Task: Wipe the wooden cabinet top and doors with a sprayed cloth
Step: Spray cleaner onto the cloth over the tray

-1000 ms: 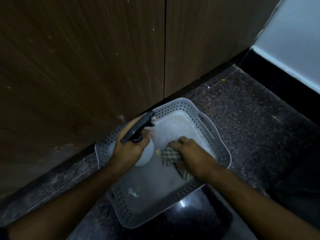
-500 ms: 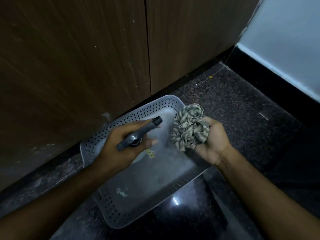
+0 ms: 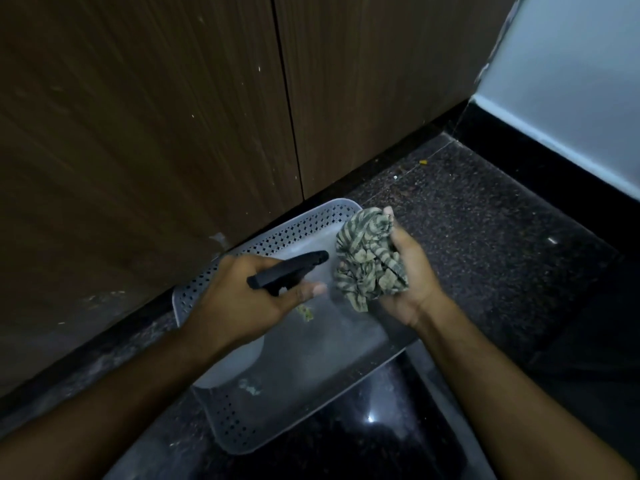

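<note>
My left hand (image 3: 239, 299) grips a spray bottle (image 3: 287, 270) by its black trigger head, nozzle pointing right at the cloth; the pale bottle body shows below my wrist. My right hand (image 3: 408, 278) holds a crumpled striped green-and-dark cloth (image 3: 369, 261), palm up, just right of the nozzle. Both are above a grey perforated plastic basket (image 3: 263, 420) on the dark floor. The wooden cabinet doors (image 3: 138, 133) rise behind, with a vertical seam between two panels.
Dark speckled stone floor (image 3: 467, 237) spreads to the right. A pale wall with a black skirting (image 3: 554, 161) stands at the right. Small bits of debris lie in the basket and near the cabinet base.
My right hand lifted the cloth out of the basket and turned palm up. My left hand raised the spray bottle and aimed its nozzle at the cloth.
</note>
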{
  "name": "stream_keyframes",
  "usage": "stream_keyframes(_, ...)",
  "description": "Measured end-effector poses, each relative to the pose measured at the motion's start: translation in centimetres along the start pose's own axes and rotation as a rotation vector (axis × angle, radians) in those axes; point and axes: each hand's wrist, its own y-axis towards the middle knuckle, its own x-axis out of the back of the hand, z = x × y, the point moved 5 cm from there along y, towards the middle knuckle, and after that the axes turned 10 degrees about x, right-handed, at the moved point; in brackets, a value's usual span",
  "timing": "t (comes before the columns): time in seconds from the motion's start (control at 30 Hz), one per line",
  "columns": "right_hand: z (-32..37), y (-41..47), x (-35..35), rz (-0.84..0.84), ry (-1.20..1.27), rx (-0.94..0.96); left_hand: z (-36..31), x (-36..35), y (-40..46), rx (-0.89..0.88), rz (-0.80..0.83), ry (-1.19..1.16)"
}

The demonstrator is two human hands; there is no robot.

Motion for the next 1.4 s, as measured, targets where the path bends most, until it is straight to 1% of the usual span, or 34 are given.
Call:
stream_keyframes(0.13,0.0,0.1,-0.9,0.035,-0.021,-0.007,0.7,0.8,0.1,0.051,-0.058,0.008)
stream_keyframes(0.27,0.6,0.3,-1.4,0.049,-0.058,0.007,1.0,1.1,0.2,0.073,-0.029,-0.097)
stream_keyframes(0.33,1.1,0.6,-1.7,0.053,-0.073,0.016,1.2,1.2,0.2,0.074,-0.041,-0.116)
stream_keyframes(0.4,1.5,0.7,-1.9,0.069,-0.099,0.03,1.1,1.6,0.1,0.068,-0.096,-0.115)
stream_keyframes(0.47,1.6,0.8,-2.0,0.077,-0.127,0.041,1.0,2.3,0.2,0.073,-0.172,-0.173)
stream_keyframes(0.53,1.5,0.8,-2.1,0.078,-0.137,0.042,0.7,2.9,0.1,0.057,-0.203,-0.228)
stream_keyframes(0.63,1.4,0.9,-2.0,0.064,-0.146,0.033,0.0,2.6,-0.3,0.004,-0.138,-0.2)
stream_keyframes(0.7,1.5,0.9,-2.0,0.055,-0.14,0.043,0.4,1.9,-0.5,0.0,-0.101,-0.133)
stream_keyframes(0.87,1.9,0.9,-2.0,0.046,-0.144,0.068,1.9,1.6,-0.6,0.065,-0.119,-0.127)
stream_keyframes(1.03,2.2,1.0,-1.7,0.043,-0.182,0.082,2.5,0.9,-0.5,0.033,-0.06,-0.093)
stream_keyframes(1.23,2.3,1.0,-1.4,0.03,-0.193,0.087,3.0,0.9,-0.4,0.039,-0.054,-0.117)
stream_keyframes(1.3,2.3,1.0,-1.2,0.03,-0.199,0.085,3.0,0.8,-0.4,0.071,-0.083,-0.12)
stream_keyframes(1.4,2.0,0.7,-1.3,0.047,-0.209,0.076,2.9,1.6,-0.3,0.157,-0.213,-0.251)
